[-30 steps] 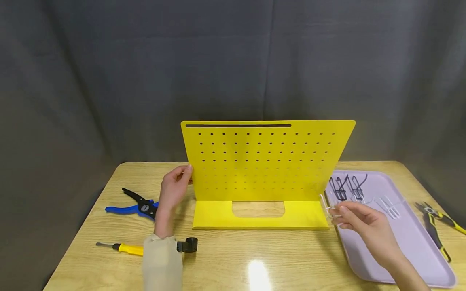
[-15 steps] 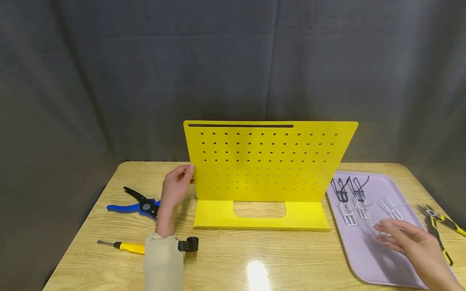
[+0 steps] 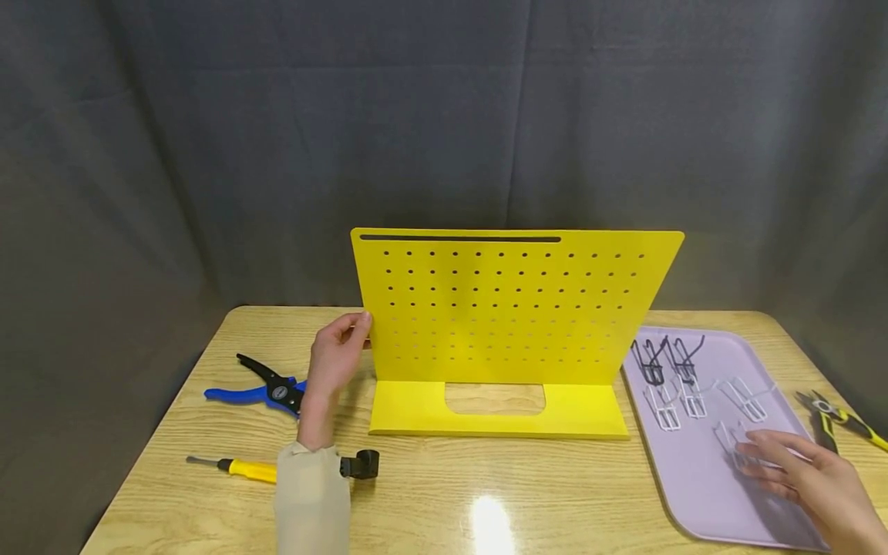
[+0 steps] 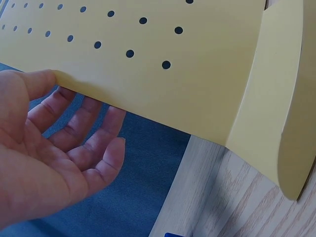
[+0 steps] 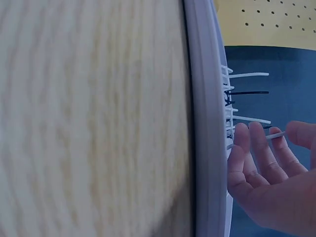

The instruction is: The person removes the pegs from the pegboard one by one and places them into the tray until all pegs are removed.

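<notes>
A bright yellow pegboard stand [image 3: 486, 324] stands upright on the table, its base toward me. My left hand [image 3: 338, 354] grips its left edge; in the left wrist view the thumb lies on the front face and the fingers reach behind. Over the lilac tray [image 3: 708, 509] on the right, my right hand [image 3: 805, 474] pinches a white wire pegboard hook [image 3: 727, 441] by its prong. In the right wrist view that prong [image 5: 276, 135] shows between thumb and fingers. More white hooks [image 3: 667, 416] and dark hooks [image 3: 652, 371] lie farther back in the tray.
Pliers with blue handles [image 3: 260, 393] and a yellow screwdriver [image 3: 243, 469] lie left of the board, partly behind the left forearm. Yellow-and-black pliers [image 3: 835, 416] lie beyond the tray's right edge. A dark curtain [image 3: 444, 139] hangs behind the table.
My right hand has moved from the board's lower right corner to over the tray, bringing the white hook along. My left hand keeps its grip on the board's edge.
</notes>
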`<state>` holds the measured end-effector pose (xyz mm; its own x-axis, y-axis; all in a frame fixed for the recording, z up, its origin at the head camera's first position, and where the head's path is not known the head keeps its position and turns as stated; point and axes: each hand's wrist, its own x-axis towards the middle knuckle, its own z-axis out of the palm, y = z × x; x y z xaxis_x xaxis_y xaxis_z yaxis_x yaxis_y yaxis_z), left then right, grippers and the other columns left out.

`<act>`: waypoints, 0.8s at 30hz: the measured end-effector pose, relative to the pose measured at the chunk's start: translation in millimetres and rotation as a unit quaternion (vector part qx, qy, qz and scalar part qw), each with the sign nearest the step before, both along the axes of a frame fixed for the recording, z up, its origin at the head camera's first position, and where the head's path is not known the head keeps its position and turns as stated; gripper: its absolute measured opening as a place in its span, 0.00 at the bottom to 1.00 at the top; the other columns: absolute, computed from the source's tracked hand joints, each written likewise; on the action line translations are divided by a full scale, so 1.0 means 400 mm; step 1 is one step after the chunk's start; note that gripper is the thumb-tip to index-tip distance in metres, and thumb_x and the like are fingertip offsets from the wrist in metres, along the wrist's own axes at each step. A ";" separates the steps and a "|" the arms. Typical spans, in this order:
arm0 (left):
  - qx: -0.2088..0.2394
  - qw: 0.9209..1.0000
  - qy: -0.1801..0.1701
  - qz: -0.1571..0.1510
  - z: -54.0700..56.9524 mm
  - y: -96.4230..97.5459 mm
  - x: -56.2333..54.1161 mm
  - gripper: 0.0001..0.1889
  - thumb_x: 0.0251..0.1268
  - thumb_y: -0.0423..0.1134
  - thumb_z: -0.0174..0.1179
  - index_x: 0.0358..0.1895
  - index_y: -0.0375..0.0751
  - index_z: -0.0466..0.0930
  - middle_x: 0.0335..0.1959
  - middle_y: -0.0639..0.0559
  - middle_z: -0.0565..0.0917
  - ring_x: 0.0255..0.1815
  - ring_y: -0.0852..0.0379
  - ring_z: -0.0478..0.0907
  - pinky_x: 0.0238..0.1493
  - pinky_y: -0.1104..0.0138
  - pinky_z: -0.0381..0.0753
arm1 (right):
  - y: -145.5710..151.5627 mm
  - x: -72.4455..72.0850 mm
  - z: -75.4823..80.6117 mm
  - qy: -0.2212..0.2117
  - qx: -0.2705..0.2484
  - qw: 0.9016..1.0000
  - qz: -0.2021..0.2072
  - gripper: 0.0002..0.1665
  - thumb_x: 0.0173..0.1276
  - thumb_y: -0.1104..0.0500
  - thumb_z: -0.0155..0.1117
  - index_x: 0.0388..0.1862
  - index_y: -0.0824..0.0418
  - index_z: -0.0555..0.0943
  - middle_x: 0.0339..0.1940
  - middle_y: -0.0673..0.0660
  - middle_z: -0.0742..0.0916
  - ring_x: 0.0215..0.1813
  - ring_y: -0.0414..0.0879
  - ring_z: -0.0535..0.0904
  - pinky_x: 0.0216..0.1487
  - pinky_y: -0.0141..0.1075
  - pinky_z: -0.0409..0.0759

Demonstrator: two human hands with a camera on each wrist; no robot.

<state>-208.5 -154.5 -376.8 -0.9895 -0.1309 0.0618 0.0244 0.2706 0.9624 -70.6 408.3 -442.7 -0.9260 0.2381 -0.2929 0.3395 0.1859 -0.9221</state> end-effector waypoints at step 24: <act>-0.043 0.999 0.005 -0.008 -0.003 -0.052 0.009 0.18 0.74 0.44 0.51 0.54 0.33 0.78 0.47 0.36 0.81 0.48 0.39 0.78 0.48 0.60 0.78 | -0.047 0.002 0.075 0.015 0.266 0.962 0.049 0.30 0.70 0.45 0.59 0.63 0.61 0.70 0.33 0.55 0.89 0.32 0.45 0.85 0.32 0.36 0.77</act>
<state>-205.0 -175.4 -378.1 -0.9907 -0.1080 0.0827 0.0396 0.3520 0.9352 -70.0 389.6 -412.6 -0.9580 0.2575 -0.1259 0.2702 0.6650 -0.6962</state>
